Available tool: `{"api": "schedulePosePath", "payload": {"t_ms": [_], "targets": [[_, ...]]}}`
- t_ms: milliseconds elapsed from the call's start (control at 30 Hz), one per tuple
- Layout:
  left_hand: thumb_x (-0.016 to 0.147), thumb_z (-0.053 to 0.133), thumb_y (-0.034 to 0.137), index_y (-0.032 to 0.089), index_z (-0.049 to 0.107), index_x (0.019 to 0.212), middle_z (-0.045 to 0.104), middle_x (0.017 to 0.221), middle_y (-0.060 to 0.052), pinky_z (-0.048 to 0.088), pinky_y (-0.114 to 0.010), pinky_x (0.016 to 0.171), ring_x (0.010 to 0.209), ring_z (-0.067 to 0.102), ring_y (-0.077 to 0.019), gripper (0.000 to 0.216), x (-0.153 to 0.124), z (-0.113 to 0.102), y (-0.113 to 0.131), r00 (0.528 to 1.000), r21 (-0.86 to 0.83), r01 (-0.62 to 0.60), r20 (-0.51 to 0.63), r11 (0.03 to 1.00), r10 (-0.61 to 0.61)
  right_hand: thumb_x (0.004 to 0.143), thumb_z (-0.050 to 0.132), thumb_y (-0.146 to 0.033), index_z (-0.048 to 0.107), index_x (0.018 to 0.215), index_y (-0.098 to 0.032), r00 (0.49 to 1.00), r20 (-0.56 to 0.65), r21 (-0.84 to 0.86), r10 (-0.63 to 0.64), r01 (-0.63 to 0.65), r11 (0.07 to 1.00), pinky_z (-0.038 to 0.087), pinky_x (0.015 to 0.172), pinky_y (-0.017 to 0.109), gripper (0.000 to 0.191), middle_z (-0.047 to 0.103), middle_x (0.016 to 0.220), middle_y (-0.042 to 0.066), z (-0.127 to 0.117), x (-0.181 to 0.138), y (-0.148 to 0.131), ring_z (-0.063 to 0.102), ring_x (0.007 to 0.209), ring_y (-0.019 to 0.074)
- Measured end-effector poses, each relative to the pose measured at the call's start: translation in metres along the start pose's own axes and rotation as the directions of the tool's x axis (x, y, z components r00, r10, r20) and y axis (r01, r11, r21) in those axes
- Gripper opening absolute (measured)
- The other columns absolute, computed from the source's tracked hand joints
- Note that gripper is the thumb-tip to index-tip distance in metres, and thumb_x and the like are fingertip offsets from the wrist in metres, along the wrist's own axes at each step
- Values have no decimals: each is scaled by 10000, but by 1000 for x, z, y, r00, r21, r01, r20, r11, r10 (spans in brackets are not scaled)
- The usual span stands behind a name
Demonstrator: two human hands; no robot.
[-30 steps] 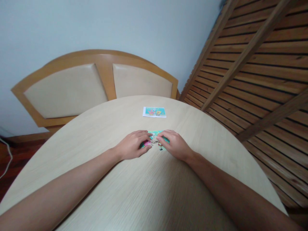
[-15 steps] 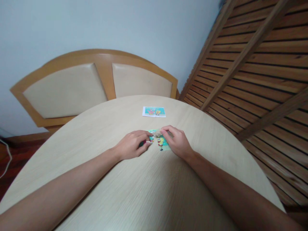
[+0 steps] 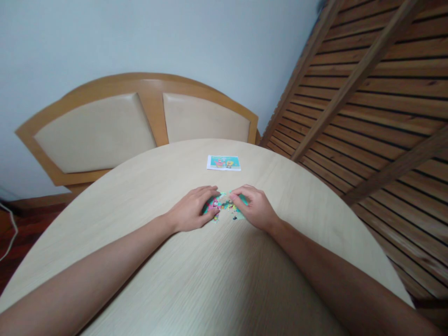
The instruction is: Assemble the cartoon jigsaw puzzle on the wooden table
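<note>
A small teal jigsaw puzzle (image 3: 227, 206) with cartoon figures lies on the round table (image 3: 217, 280), its pieces loosened and partly apart. My left hand (image 3: 193, 211) lies over the puzzle's left part, fingers stretched across it and thumb at its near edge. My right hand (image 3: 256, 208) rests on the puzzle's right part with fingers curled, fingertips pinching at pieces near the middle. Both hands hide the outer parts of the puzzle.
A small picture card (image 3: 224, 162) with the same cartoon image lies farther back on the table. Behind the table stands a wooden bench back (image 3: 140, 116) with cream pads. A slatted wooden wall (image 3: 378, 93) runs along the right.
The joined puzzle has come apart into looser pieces. My left fingers have stretched from a pinch over the left part, and my right hand has lowered onto the right part.
</note>
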State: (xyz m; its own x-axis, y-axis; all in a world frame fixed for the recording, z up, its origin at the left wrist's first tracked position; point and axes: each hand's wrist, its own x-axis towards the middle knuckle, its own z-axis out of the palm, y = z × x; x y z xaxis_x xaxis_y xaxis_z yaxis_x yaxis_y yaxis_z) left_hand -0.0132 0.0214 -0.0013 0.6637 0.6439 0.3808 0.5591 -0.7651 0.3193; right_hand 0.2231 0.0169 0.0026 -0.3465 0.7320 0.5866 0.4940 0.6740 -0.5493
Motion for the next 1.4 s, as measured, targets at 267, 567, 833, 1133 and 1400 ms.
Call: {"api": "schedulePosePath", "payload": {"t_ms": [267, 567, 833, 1133, 1400], "targets": [[903, 632, 366, 177, 523, 1295, 608, 1255, -146, 481, -478, 1023, 1162, 586, -297, 448, 1, 1, -4, 1000, -100, -28, -1, 995, 28, 972, 575, -281, 719, 861, -210, 984, 124, -65, -128, 137, 988, 467, 866, 375, 195, 741, 861, 38, 2, -1, 5, 656, 871, 196], [905, 651, 299, 224, 466, 1368, 533, 1317, -139, 456, -455, 1081, 1256, 522, -284, 504, 0, -3, 0, 994, -214, -112, -30, 970, 108, 871, 709, -332, 565, 1360, -221, 977, 210, -171, 37, 0, 985, 410, 1051, 477, 522, 674, 1257, 101, 8, -6, 15, 564, 1218, 277], [928, 617, 253, 211, 457, 1360, 599, 1297, -126, 480, -419, 1038, 1210, 571, -253, 463, -2, -2, -2, 995, -189, -103, -26, 977, 99, 936, 646, -215, 718, 1024, -234, 976, 190, -41, -108, 118, 992, 443, 924, 393, 115, 739, 966, 39, 4, -2, 11, 660, 955, 211], [986, 543, 325, 220, 559, 1283, 693, 1219, -93, 520, -405, 961, 1102, 662, -245, 316, -3, 0, -2, 999, -64, 25, -33, 998, -27, 966, 602, -240, 706, 1054, -238, 990, 115, 40, -82, 78, 996, 478, 923, 356, 136, 754, 1001, 31, 2, -1, 2, 685, 963, 193], [991, 523, 374, 212, 622, 1163, 747, 1046, -58, 547, -327, 836, 948, 713, -220, 256, -2, -3, -1, 985, -107, 142, -86, 984, -152, 978, 536, -245, 697, 1116, -237, 998, 57, 31, 32, -34, 999, 503, 905, 350, 212, 752, 1009, 36, 2, -2, 4, 690, 940, 194]]}}
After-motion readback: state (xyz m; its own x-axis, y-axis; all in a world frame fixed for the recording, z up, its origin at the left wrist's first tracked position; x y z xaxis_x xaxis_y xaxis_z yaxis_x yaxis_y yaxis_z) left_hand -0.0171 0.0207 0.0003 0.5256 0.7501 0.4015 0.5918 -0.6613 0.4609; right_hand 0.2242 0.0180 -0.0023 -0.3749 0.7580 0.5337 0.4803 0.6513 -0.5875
